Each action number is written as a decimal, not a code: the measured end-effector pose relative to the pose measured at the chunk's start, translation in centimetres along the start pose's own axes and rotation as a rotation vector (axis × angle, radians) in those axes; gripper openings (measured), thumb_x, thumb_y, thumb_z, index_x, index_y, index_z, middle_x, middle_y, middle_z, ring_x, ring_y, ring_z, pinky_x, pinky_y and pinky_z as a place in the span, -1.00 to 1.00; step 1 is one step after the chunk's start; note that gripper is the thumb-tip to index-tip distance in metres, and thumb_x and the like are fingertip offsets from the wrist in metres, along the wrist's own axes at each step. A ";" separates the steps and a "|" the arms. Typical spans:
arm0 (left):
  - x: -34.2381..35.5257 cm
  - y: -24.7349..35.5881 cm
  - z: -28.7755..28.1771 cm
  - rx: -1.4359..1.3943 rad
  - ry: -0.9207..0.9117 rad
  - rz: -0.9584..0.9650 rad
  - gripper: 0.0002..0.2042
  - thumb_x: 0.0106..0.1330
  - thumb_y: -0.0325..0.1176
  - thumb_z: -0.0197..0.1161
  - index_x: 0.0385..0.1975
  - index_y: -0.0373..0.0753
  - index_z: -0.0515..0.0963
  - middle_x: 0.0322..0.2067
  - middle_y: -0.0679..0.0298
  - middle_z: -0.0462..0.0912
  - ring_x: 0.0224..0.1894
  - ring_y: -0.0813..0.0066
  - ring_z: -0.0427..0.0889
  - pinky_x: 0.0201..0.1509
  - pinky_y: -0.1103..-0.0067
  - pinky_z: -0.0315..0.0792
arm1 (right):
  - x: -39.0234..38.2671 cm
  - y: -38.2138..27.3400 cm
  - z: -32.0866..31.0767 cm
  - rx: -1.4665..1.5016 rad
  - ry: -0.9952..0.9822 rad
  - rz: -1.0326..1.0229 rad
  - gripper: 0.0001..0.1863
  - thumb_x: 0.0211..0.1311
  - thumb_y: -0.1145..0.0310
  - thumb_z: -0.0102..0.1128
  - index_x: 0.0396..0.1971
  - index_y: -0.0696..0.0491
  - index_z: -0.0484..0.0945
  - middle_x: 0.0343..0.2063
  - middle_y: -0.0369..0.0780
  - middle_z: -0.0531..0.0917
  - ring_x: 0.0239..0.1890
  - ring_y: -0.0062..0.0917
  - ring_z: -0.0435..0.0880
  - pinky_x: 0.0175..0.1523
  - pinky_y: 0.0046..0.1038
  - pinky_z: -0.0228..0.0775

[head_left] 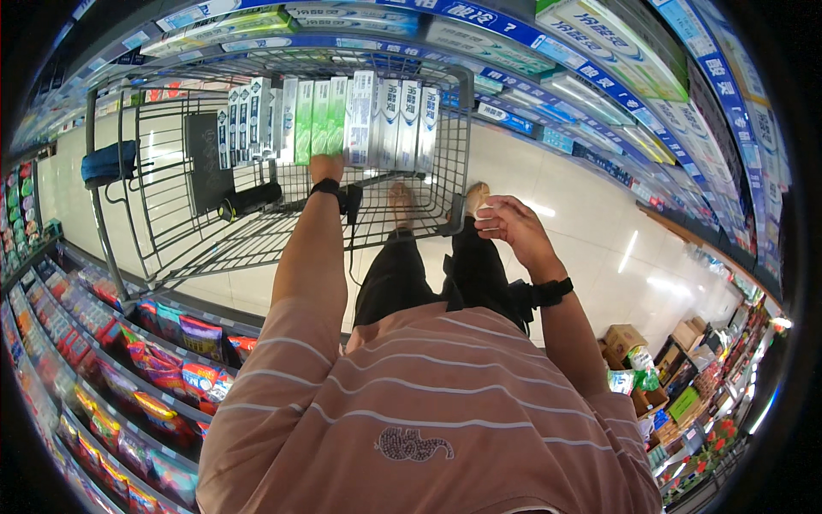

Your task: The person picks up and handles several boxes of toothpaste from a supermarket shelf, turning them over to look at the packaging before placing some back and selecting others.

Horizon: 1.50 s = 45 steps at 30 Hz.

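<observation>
Floor tiles (565, 214), pale and glossy, run the length of a shop aisle and throw back streaks of ceiling light. Shelving closes in on both sides: on the person's right, long racks (599, 51) carry flat toothpaste cartons in white, green and blue, with blue price strips along each shelf edge; on the left, lower shelves (103, 360) hold crinkly snack bags in red, orange and blue.

Between them stands a wire shopping cart (171, 240) with a grey frame. Against its far wall a row of upright toothpaste boxes (342, 120) stands side by side, white ones at both ends and pale green ones in the middle. A folded black umbrella (250, 200) lies on the cart's floor, and a dark blue bag (108, 163) hangs on its left side.

At the far right, brown cardboard cartons (625, 338) sit on the floor near more stocked shelves.

The left hand (326, 167), a black band at its wrist, reaches into the cart and touches the foot of the green boxes; its fingers are hidden, so I cannot tell whether it grips. The right hand (507, 221) hovers beside the cart's near corner, fingers loosely curled, holding nothing.
</observation>
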<state>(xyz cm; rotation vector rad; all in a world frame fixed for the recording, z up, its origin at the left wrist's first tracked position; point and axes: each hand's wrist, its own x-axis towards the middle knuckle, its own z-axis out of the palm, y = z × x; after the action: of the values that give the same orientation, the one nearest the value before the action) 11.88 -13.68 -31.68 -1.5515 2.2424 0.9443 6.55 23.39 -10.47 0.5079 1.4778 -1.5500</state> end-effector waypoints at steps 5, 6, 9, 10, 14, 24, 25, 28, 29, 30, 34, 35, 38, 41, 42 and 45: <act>1.0 -1.7 0.0 -0.608 -0.408 -0.430 -0.61 0.29 -0.12 0.18 -0.15 -0.39 0.47 -0.44 0.11 0.49 -0.44 0.21 0.54 -0.43 0.31 0.48 | 0.0 1.1 -0.2 -0.007 -0.004 0.026 -0.69 0.47 0.25 0.01 0.02 0.15 0.45 -0.16 -0.10 0.65 -0.17 -0.40 0.70 -0.05 -0.40 0.60; 0.8 -1.8 0.1 -0.831 -0.400 -0.496 -0.66 0.29 -0.14 0.17 -0.23 -0.36 0.50 -0.49 0.14 0.47 -0.48 0.25 0.52 -0.50 0.34 0.43 | -0.1 1.4 -0.3 -0.010 -0.009 0.036 -0.69 0.47 0.24 0.00 0.02 0.15 0.44 -0.14 -0.10 0.64 -0.15 -0.41 0.69 -0.05 -0.39 0.60; 0.5 -1.3 0.4 -0.878 -0.360 -0.397 -0.70 0.27 -0.17 0.20 -0.33 -0.34 0.48 -0.52 0.18 0.48 -0.53 0.36 0.49 -0.58 0.47 0.29 | 0.0 1.9 -0.6 -0.014 -0.022 0.054 -0.68 0.48 0.23 -0.01 0.02 0.15 0.44 -0.12 -0.11 0.63 -0.13 -0.42 0.67 -0.05 -0.39 0.59; 0.1 -0.9 0.5 -0.922 -0.334 -0.407 -0.70 0.26 -0.17 0.21 -0.35 -0.34 0.48 -0.50 0.16 0.50 -0.54 0.38 0.49 -0.58 0.50 0.27 | 0.2 2.0 -0.7 -0.015 -0.031 0.055 -0.68 0.48 0.23 -0.01 0.02 0.15 0.44 -0.11 -0.11 0.63 -0.13 -0.42 0.67 -0.05 -0.39 0.59; -0.9 -1.3 0.3 -0.911 -0.166 -0.358 -0.71 0.23 -0.21 0.21 -0.58 -0.32 0.47 -0.59 0.19 0.55 -0.63 0.45 0.42 -0.60 0.52 0.24 | 1.0 1.6 -0.6 -0.022 -0.045 0.050 -0.69 0.48 0.26 -0.02 0.02 0.17 0.43 -0.13 -0.06 0.63 -0.15 -0.39 0.70 -0.05 -0.39 0.60; 0.2 -5.1 1.3 -0.605 -0.013 0.070 -0.61 0.08 -0.24 0.44 -0.27 -0.40 0.47 -0.31 0.06 0.60 -0.28 0.27 0.54 -0.09 0.38 0.43 | 1.9 1.2 0.3 -0.054 -0.055 0.090 -0.71 0.48 0.28 -0.03 0.01 0.16 0.42 -0.14 -0.09 0.64 -0.17 -0.42 0.70 -0.05 -0.38 0.60; 0.0 -4.9 1.5 -0.628 0.028 0.062 -0.62 0.08 -0.25 0.44 -0.29 -0.39 0.46 -0.34 0.09 0.58 -0.29 0.29 0.53 -0.10 0.40 0.43 | 1.9 1.3 0.3 -0.054 -0.054 0.089 -0.71 0.48 0.28 -0.03 0.01 0.16 0.42 -0.14 -0.09 0.64 -0.17 -0.42 0.70 -0.05 -0.38 0.60; -1.1 -4.1 1.2 -0.670 0.070 0.042 -0.61 0.08 -0.26 0.44 -0.28 -0.38 0.42 -0.35 0.13 0.54 -0.29 0.32 0.51 -0.11 0.42 0.41 | 2.0 1.6 0.1 -0.011 -0.068 0.077 -0.72 0.48 0.28 -0.02 0.00 0.15 0.43 -0.15 -0.10 0.65 -0.17 -0.42 0.70 -0.05 -0.37 0.60; -1.5 -3.8 0.9 -0.690 0.076 0.027 -0.58 0.08 -0.26 0.45 -0.26 -0.38 0.39 -0.33 0.12 0.52 -0.28 0.33 0.49 -0.10 0.43 0.40 | 2.0 1.8 0.0 -0.014 -0.069 0.070 -0.72 0.48 0.27 -0.02 -0.01 0.15 0.43 -0.15 -0.10 0.65 -0.18 -0.42 0.70 -0.05 -0.37 0.61; -2.2 -3.0 0.4 -0.689 0.072 0.032 -0.58 0.08 -0.26 0.45 -0.26 -0.38 0.39 -0.33 0.12 0.52 -0.28 0.33 0.49 -0.10 0.43 0.40 | 2.0 1.9 -0.1 -0.015 -0.070 0.062 -0.73 0.48 0.27 -0.02 -0.01 0.15 0.43 -0.14 -0.10 0.65 -0.18 -0.42 0.70 -0.05 -0.37 0.61; -2.7 -2.3 -0.5 -0.676 0.164 0.091 -0.41 0.11 -0.23 0.45 -0.02 -0.44 0.30 -0.17 0.03 0.43 -0.18 0.25 0.45 -0.02 0.44 0.39 | 1.6 1.2 0.4 -0.077 -0.035 0.059 -0.66 0.47 0.23 0.00 0.03 0.18 0.42 -0.14 -0.10 0.63 -0.17 -0.43 0.68 -0.07 -0.40 0.59; -2.5 -2.4 -0.6 -0.674 0.185 0.125 -0.35 0.12 -0.21 0.45 0.07 -0.46 0.25 -0.13 -0.01 0.40 -0.15 0.20 0.45 0.02 0.42 0.39 | 1.5 1.2 0.4 -0.063 -0.041 0.053 -0.67 0.47 0.23 0.00 0.02 0.18 0.43 -0.14 -0.10 0.63 -0.18 -0.43 0.68 -0.07 -0.40 0.60; -2.8 -1.4 -0.8 -0.366 0.257 0.208 -0.33 0.14 -0.20 0.42 0.14 -0.43 0.26 -0.08 -0.08 0.39 -0.12 0.09 0.45 0.08 0.41 0.38 | 1.6 1.5 -0.1 -0.018 -0.036 0.035 -0.68 0.47 0.24 0.00 0.00 0.18 0.43 -0.17 -0.10 0.64 -0.19 -0.43 0.68 -0.08 -0.41 0.60; -0.7 -3.3 -2.7 -0.424 0.134 0.276 -0.50 0.11 -0.21 0.40 -0.05 -0.40 0.44 -0.19 -0.07 0.54 -0.20 0.09 0.54 -0.03 0.35 0.44 | 1.4 1.2 0.5 -0.009 -0.084 0.014 -0.69 0.47 0.24 0.01 -0.01 0.17 0.44 -0.19 -0.11 0.64 -0.21 -0.43 0.69 -0.10 -0.40 0.60; -0.6 -3.1 -3.3 -0.430 0.097 0.291 -0.56 0.10 -0.22 0.39 -0.13 -0.39 0.50 -0.25 -0.04 0.60 -0.24 0.11 0.57 -0.08 0.34 0.45 | 1.4 1.1 0.6 -0.014 -0.094 -0.002 -0.70 0.46 0.25 0.02 -0.02 0.16 0.44 -0.20 -0.11 0.65 -0.22 -0.43 0.69 -0.10 -0.40 0.60; -2.2 0.2 -5.2 -0.464 0.138 0.332 -0.62 0.10 -0.21 0.37 -0.23 -0.40 0.52 -0.38 0.00 0.66 -0.35 0.13 0.60 -0.18 0.35 0.46 | 1.2 1.3 -0.1 -0.009 -0.045 -0.005 -0.71 0.45 0.27 0.03 -0.02 0.15 0.44 -0.20 -0.10 0.65 -0.23 -0.40 0.69 -0.10 -0.38 0.60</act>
<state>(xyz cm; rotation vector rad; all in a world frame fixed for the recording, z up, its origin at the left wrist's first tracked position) 13.35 -15.31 -26.44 -1.4688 2.5597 1.5904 7.02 23.31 -12.20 0.4619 1.4523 -1.5488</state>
